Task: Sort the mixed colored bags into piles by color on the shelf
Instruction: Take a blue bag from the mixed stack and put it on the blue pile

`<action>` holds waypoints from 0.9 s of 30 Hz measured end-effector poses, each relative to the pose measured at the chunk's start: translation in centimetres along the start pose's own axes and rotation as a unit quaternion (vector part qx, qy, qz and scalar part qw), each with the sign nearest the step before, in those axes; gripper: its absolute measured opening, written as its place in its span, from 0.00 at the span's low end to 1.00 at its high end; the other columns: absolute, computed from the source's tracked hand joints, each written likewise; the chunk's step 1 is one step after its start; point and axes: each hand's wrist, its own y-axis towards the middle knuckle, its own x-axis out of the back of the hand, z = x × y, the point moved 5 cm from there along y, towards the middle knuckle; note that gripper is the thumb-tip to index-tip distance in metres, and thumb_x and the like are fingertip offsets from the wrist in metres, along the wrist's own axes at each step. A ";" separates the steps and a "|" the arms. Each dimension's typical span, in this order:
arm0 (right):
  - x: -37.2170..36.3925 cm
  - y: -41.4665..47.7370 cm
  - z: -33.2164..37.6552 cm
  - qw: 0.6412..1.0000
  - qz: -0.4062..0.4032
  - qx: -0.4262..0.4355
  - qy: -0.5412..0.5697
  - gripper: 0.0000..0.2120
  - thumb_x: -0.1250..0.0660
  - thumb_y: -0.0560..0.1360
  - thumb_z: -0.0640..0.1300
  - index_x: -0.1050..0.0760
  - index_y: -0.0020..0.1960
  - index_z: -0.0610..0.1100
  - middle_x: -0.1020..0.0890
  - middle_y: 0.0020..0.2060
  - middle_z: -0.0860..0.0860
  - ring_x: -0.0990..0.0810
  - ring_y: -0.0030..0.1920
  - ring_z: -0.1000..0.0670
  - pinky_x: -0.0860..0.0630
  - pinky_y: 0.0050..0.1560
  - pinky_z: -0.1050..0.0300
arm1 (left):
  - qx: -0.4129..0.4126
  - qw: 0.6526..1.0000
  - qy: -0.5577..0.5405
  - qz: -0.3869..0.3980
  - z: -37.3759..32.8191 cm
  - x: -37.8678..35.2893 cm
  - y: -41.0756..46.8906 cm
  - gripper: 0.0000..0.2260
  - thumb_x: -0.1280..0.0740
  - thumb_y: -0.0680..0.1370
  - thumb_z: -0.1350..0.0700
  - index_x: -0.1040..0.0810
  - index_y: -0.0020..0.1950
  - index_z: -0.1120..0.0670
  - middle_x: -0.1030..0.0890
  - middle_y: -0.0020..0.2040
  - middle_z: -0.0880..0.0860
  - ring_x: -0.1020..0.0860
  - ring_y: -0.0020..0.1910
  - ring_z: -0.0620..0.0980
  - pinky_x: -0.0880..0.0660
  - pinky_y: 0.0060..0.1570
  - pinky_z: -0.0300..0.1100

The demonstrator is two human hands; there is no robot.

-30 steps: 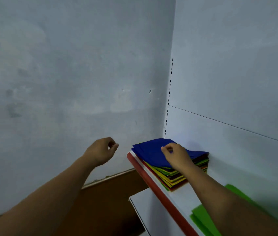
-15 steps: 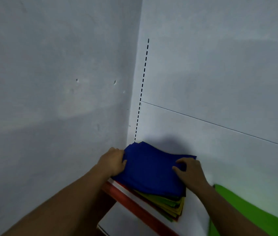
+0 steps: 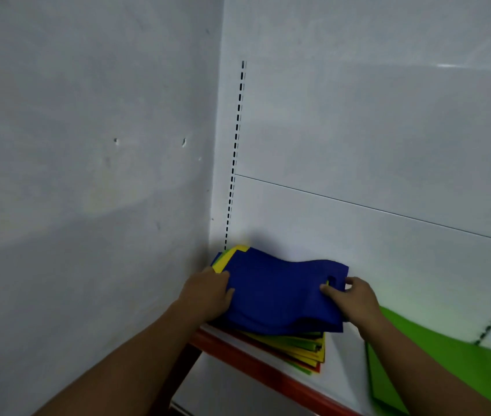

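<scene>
1. A second ago the left hand [image 3: 208, 295] hangs in the air off the shelf [image 3: 343, 370]. Now it is clamped on the left edge of the blue bags [image 3: 280, 292], thumb on top, fingers tucked under.
2. The right hand [image 3: 355, 301] moves from the top of the stack to the right edge and pinches it by the handle cut-out.
3. The blue layer is up off the mixed stack [image 3: 307, 346], and a yellow bag [image 3: 226, 259] now shows at the shelf's back left corner.
4. I read that as blue being separated, ready to start its own pile.
5. The blue bundle looks thin and floppy and ripples between the two grips.
6. The stack sits at the shelf's left end against the back panel, with the green pile [image 3: 436, 355] well to its right.
</scene>
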 end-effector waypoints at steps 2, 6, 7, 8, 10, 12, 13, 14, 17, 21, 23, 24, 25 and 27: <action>0.8 -0.5 0.0 0.998 -0.002 -0.026 0.053 0.25 0.23 0.72 0.46 0.27 0.63 0.36 0.21 0.43 0.45 0.19 0.43 0.43 0.18 0.42 0.44 | 0.000 0.997 -0.079 0.006 -0.2 -0.3 0.3 0.17 0.41 0.81 0.42 0.25 0.62 0.50 0.20 0.56 0.53 0.22 0.52 0.53 0.22 0.53 0.48; 1.5 -0.7 -0.8 0.990 0.013 -0.059 0.131 0.23 0.22 0.70 0.38 0.24 0.60 0.31 0.17 0.46 0.37 0.16 0.43 0.39 0.17 0.45 0.39 | 0.074 0.951 -0.300 0.018 0.2 -0.3 0.7 0.15 0.34 0.79 0.47 0.24 0.65 0.49 0.21 0.62 0.50 0.22 0.57 0.49 0.24 0.59 0.46; 1.5 -0.7 -1.2 0.987 0.023 -0.069 0.147 0.19 0.22 0.69 0.37 0.21 0.56 0.32 0.16 0.46 0.37 0.15 0.44 0.39 0.16 0.45 0.39 | 0.094 0.937 -0.337 0.013 0.4 -0.2 0.8 0.15 0.33 0.79 0.48 0.23 0.64 0.50 0.21 0.63 0.50 0.22 0.59 0.48 0.24 0.60 0.46; 1.5 -0.8 -1.3 0.983 0.033 -0.075 0.162 0.16 0.22 0.69 0.36 0.20 0.54 0.33 0.15 0.45 0.38 0.14 0.43 0.38 0.16 0.43 0.41 | 0.112 0.922 -0.371 0.009 0.5 -0.1 0.9 0.15 0.31 0.78 0.50 0.23 0.65 0.51 0.22 0.64 0.51 0.23 0.60 0.49 0.25 0.61 0.45; 1.5 -1.1 -1.3 0.978 0.044 -0.074 0.188 0.11 0.23 0.71 0.37 0.19 0.51 0.34 0.14 0.45 0.38 0.14 0.43 0.38 0.16 0.39 0.46 | 0.167 0.875 -0.454 0.021 0.7 -0.1 0.9 0.19 0.28 0.77 0.53 0.24 0.67 0.54 0.24 0.65 0.54 0.24 0.62 0.53 0.25 0.59 0.45; 1.4 -1.6 -0.9 0.977 0.045 -0.067 0.198 0.08 0.27 0.76 0.40 0.19 0.50 0.34 0.14 0.44 0.38 0.14 0.42 0.39 0.17 0.35 0.50 | 0.222 0.826 -0.517 0.032 1.0 -0.2 0.8 0.23 0.25 0.76 0.53 0.25 0.68 0.57 0.25 0.64 0.56 0.23 0.58 0.54 0.25 0.57 0.46; 1.4 -1.7 -0.7 0.978 0.042 -0.066 0.194 0.09 0.29 0.78 0.42 0.19 0.50 0.34 0.14 0.43 0.39 0.14 0.42 0.39 0.17 0.35 0.50 | 0.230 0.824 -0.517 0.033 1.1 -0.1 0.8 0.21 0.25 0.75 0.52 0.24 0.65 0.58 0.24 0.61 0.56 0.23 0.55 0.53 0.24 0.56 0.47; 1.5 -1.7 -0.7 0.981 0.035 -0.064 0.180 0.12 0.32 0.80 0.44 0.19 0.50 0.34 0.14 0.43 0.39 0.14 0.42 0.39 0.17 0.36 0.49 | 0.229 0.831 -0.506 0.035 1.1 -0.1 0.9 0.16 0.25 0.75 0.52 0.23 0.59 0.57 0.23 0.56 0.56 0.23 0.52 0.53 0.23 0.56 0.48; 1.5 -1.3 -0.8 0.990 0.018 -0.049 0.132 0.18 0.37 0.83 0.47 0.22 0.50 0.30 0.16 0.42 0.36 0.15 0.43 0.35 0.18 0.42 0.40 | 0.203 0.853 -0.480 0.033 0.8 0.4 0.9 0.07 0.27 0.77 0.56 0.22 0.41 0.52 0.22 0.43 0.51 0.22 0.48 0.52 0.23 0.59 0.50; 2.3 -1.6 -0.4 0.995 -0.004 -0.020 0.097 0.19 0.38 0.81 0.47 0.25 0.50 0.28 0.18 0.45 0.32 0.18 0.46 0.31 0.20 0.43 0.37 | 0.193 0.834 -0.516 0.039 0.1 1.6 0.9 0.10 0.30 0.78 0.63 0.20 0.59 0.57 0.21 0.55 0.53 0.22 0.51 0.51 0.25 0.56 0.45; 3.0 -2.1 0.1 0.996 -0.013 -0.009 0.084 0.14 0.38 0.81 0.44 0.21 0.47 0.34 0.16 0.42 0.38 0.17 0.44 0.36 0.19 0.46 0.39 | 0.185 0.826 -0.529 0.058 -0.3 2.5 0.7 0.12 0.34 0.78 0.67 0.21 0.57 0.53 0.20 0.55 0.55 0.21 0.47 0.50 0.23 0.48 0.44; 3.4 -2.5 0.4 0.996 -0.016 -0.005 0.082 0.11 0.38 0.81 0.43 0.21 0.47 0.37 0.16 0.42 0.41 0.16 0.44 0.39 0.19 0.46 0.42 | 0.177 0.827 -0.529 0.071 -0.4 2.9 0.7 0.15 0.36 0.77 0.69 0.21 0.58 0.53 0.19 0.55 0.56 0.20 0.47 0.50 0.23 0.43 0.43; 3.9 -2.8 0.6 0.996 -0.021 0.003 0.081 0.10 0.38 0.81 0.42 0.21 0.47 0.39 0.16 0.43 0.43 0.17 0.44 0.41 0.19 0.47 0.44 | 0.173 0.821 -0.538 0.083 -0.7 3.3 0.7 0.17 0.37 0.77 0.70 0.22 0.60 0.53 0.19 0.56 0.56 0.20 0.48 0.51 0.23 0.41 0.43; 4.8 -3.4 0.7 0.996 -0.034 0.016 0.079 0.08 0.38 0.81 0.42 0.21 0.48 0.41 0.16 0.43 0.45 0.17 0.45 0.43 0.19 0.48 0.45 | 0.175 0.797 -0.569 0.099 -1.7 3.8 0.5 0.19 0.38 0.77 0.72 0.24 0.63 0.53 0.20 0.56 0.56 0.20 0.49 0.53 0.23 0.40 0.45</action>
